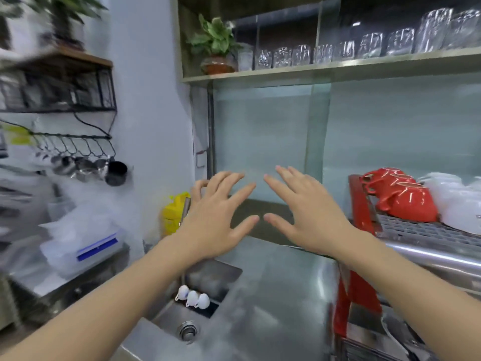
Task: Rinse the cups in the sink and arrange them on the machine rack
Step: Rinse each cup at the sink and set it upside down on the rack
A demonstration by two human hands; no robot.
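Note:
Three small white cups (pixel 193 298) lie upside down in a row at the back of the steel sink (pixel 166 319), near its round drain (pixel 188 331). My left hand (pixel 216 217) and my right hand (pixel 304 212) are held up side by side in front of me with fingers spread, holding nothing, well above the sink. At the right stands a red coffee machine (pixel 356 290) with a grid rack (pixel 421 230) on top. Red cups (pixel 400 196) and white cups (pixel 453 199) sit upside down on that rack.
A steel counter (pixel 276 295) lies between sink and machine. A yellow bottle (pixel 174 214) stands behind my left hand. Glasses (pixel 364 48) and a potted plant (pixel 216 45) fill the shelf above. Wire racks with hanging scoops (pixel 86 165) are on the left wall.

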